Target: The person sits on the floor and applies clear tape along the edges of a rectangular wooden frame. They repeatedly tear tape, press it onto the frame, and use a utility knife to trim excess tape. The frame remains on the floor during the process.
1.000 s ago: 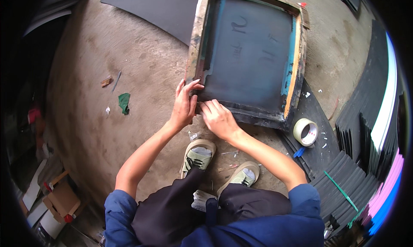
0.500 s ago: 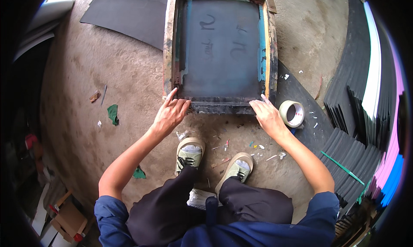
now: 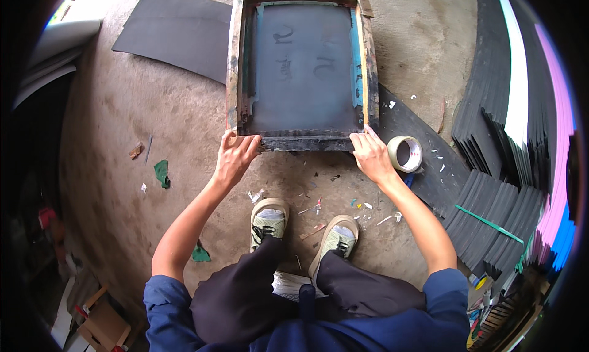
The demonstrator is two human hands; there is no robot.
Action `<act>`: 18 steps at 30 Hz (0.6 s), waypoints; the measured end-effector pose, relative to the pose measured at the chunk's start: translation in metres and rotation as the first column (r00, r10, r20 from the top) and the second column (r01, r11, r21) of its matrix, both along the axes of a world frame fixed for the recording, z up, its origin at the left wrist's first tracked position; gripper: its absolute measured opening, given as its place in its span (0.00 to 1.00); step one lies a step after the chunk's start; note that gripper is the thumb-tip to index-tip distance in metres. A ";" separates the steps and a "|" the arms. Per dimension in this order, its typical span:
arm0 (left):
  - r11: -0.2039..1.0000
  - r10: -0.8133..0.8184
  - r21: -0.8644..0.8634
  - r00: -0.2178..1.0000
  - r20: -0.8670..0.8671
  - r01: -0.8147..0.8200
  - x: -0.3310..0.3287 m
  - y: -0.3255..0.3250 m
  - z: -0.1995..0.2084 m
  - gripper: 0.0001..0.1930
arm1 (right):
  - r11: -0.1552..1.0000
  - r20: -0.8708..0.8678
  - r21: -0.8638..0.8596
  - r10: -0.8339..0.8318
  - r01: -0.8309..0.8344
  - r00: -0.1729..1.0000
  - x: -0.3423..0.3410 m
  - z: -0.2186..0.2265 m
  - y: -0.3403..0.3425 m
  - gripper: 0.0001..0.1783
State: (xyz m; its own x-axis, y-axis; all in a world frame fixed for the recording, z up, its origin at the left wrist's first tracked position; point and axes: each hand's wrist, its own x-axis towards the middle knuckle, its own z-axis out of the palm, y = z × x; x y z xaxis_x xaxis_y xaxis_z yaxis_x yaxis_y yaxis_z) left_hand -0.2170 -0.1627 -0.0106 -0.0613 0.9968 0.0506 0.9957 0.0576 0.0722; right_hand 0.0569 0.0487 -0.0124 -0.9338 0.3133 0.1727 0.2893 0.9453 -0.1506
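A wooden screen-printing frame (image 3: 307, 145), stained with paint, lies ahead of me, its dark grey mesh (image 3: 300, 76) facing up with faint curved marks on it. My left hand (image 3: 235, 159) is closed around the near left corner of the frame. At the near right corner, my right hand (image 3: 373, 156) grips the wood with its fingers over the top edge. The undersides of both grips are hidden. Just right of my right hand, a roll of clear tape (image 3: 393, 149) rests on a dark sheet (image 3: 438, 180).
Another black sheet (image 3: 178, 30) lies at the far left. Stacks of black foam sheets (image 3: 494, 211), one tied with green strap, line the right side beside white and pink sheets (image 3: 559, 149). Green scraps (image 3: 162, 173) and litter dot the concrete. A cardboard box (image 3: 105, 321) is at lower left.
The frame appears slightly farther left and lower in view, with both hands still on it. My left index finger, stretched out along the frame before, is now bent at the corner.
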 end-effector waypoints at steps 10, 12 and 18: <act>0.984 -0.131 0.124 0.991 -0.006 0.130 0.029 0.026 0.022 0.28 | 0.944 -0.193 -0.020 -0.328 0.330 0.925 0.077 0.060 0.009 0.19; 0.962 -0.253 0.126 0.965 0.076 0.242 0.060 0.060 0.039 0.27 | 0.816 -0.295 -0.225 -0.578 0.532 0.761 0.125 0.066 0.026 0.20; 0.803 -0.596 0.075 0.797 0.101 0.591 0.157 0.158 0.045 0.29 | 0.731 -0.207 -0.375 -0.665 0.570 0.717 0.188 0.027 0.024 0.26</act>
